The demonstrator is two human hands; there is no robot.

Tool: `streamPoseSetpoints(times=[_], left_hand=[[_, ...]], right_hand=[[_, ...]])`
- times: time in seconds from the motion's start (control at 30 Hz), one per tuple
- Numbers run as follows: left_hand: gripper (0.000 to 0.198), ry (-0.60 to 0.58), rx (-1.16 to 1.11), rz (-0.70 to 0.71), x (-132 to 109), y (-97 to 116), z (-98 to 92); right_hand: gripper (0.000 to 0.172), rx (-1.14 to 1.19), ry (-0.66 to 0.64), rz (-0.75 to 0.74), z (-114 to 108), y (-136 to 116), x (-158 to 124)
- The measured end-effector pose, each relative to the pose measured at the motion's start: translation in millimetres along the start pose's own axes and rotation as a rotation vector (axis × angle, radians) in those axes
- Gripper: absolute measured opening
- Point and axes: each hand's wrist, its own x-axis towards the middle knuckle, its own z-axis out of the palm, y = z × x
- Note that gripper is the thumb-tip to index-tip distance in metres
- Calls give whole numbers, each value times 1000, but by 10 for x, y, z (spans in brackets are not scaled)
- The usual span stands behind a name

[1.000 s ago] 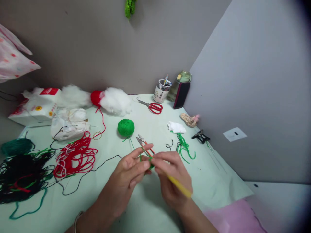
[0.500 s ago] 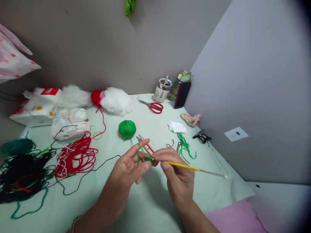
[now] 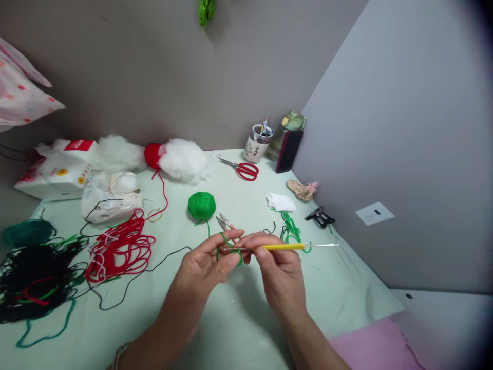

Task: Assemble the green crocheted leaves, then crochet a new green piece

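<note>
My left hand (image 3: 210, 264) pinches a small green crocheted piece (image 3: 239, 256), with green yarn looped over its raised index finger. My right hand (image 3: 280, 267) is closed on a crochet hook (image 3: 284, 247) with a yellow grip and metal ends. The hook lies nearly level, its left tip at the green loops between the hands. Behind my hands sits a green yarn ball (image 3: 202, 205), its strand running down toward my left hand. Small snips (image 3: 227, 222) lie partly hidden behind my left fingers.
Red yarn (image 3: 123, 246) and black yarn (image 3: 34, 277) lie tangled at the left. White stuffing (image 3: 185, 160), red-handled scissors (image 3: 246, 171), a pen cup (image 3: 256, 146) and a phone (image 3: 289, 150) stand or lie at the back. Green scraps (image 3: 291, 228) are right of centre.
The hook has swung from a downward slant to nearly level, its right end rising and moving left. My right hand has turned slightly, and my left index finger has lowered a little.
</note>
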Motion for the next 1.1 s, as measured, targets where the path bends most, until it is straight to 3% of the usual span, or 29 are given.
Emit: streamPoseSetpoints(times=[0.07,0.17,0.23,0.3,0.4,0.5,0.57,0.67,0.77,0.9,1.0,1.1], left_hand=[[39,54,11,24,11,-10,1],[55,111,-39,41,17,-33,20],[60,89,-95,-10,15,-39,35],[56,18,-177,-102,17,-29,38],[47,-26,-277,-173,25,1,22],[49,56,-232,-82,17,-3,16],[56,85,-174,-9,2,-23,29],[58,28,-214,-62,-10,-26,47],[52,5,-274,-135,3,23,37],[40,-24,-199,-67,6,46,34],[33,-42,-158,-33,-25,26,63],[42,-17,-177,-18,-68,55,98]], right_hand=[[17,-103,13,-70,19,-16,-30],[27,-442,-9,-274,46,-54,-94],[36,-655,-37,-426,48,-72,-130],[38,-669,-28,-463,31,-81,-134],[27,-369,87,-293,-4,-83,-77],[22,-129,104,-166,5,-68,-36],[23,-235,40,-196,31,-53,-55],[34,-521,17,-365,36,-45,-93],[24,-326,113,-278,-7,-58,-54],[17,55,124,-30,6,-65,30],[15,103,110,39,74,-53,14],[15,86,118,46,108,-56,-33]])
